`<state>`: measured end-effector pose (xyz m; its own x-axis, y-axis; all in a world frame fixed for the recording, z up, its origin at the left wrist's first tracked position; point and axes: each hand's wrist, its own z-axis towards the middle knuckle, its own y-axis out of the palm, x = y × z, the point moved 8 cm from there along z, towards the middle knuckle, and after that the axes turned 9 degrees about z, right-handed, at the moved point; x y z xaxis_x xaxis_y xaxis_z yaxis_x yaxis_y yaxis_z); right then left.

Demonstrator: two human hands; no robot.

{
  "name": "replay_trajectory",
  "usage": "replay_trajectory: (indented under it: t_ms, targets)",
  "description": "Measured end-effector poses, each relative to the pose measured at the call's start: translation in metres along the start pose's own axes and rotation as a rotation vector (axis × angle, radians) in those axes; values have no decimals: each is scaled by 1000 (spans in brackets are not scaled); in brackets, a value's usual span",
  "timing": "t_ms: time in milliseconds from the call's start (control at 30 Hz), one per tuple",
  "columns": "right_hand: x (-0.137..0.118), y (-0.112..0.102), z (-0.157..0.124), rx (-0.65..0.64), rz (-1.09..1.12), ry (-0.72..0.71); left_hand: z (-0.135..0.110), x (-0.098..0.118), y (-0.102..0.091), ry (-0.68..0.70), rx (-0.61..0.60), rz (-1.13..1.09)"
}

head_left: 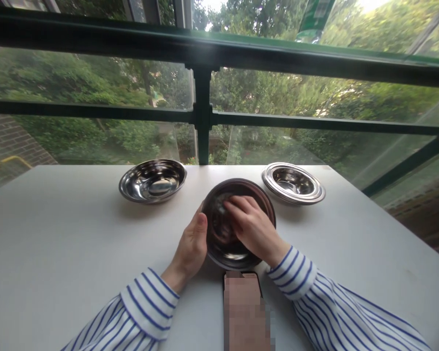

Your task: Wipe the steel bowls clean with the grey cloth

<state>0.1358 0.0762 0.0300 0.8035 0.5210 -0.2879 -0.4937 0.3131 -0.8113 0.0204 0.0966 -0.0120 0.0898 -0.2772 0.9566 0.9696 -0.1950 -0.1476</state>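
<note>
In the middle of the table a stainless steel bowl (237, 261) is tipped toward me, its dark shiny inside facing up. My left hand (190, 246) grips its left rim, with the thumb on the near side and the fingers hidden behind. Inside the bowl is my right hand (254, 226), palm down, its fingers bent and close together against the inner wall. Whatever those fingertips may hold is hidden, and they are slightly blurred. Just below the bowl lies a phone (245, 312) with its screen blurred out.
A wide steel bowl (161, 186) sits at the back left of the white table (76, 243). At the back right stand what look like stacked steel bowls (294, 184) with broad rims. Beyond the table's far edge runs a dark green railing (203, 92) with glass panels.
</note>
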Motion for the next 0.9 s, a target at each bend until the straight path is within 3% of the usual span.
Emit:
replay_trajectory:
  t_ms: [100,200,267,400,467,567,667,767,833,900]
  targets:
    - [-25,15,-6,-217,90,-103,1,-5,-5,-20,32,14]
    - [-32,20,-15,-372,155,-133,2,-7,-11,-21,65,30]
    - [-21,15,-15,-332,106,-109,2,-6,-11,-16,68,26]
    - [12,-3,-6,-65,-104,18,3,0,-6,5,40,-4]
    - [17,-3,-3,-2,-123,64,2,1,-5,6,27,-15]
    - [0,7,-2,-61,-1,23,2,-1,-8,-12,43,14]
    - [-27,19,-7,-258,125,-73,2,-8,-14,-46,81,42]
    - [-38,24,-14,-419,169,-106,3,-14,-17,-69,115,42]
    - [-37,26,-14,-427,147,-123,4,-15,-17,-75,121,44]
    - [-34,26,-9,-340,78,-147,6,-15,-14,-74,99,41]
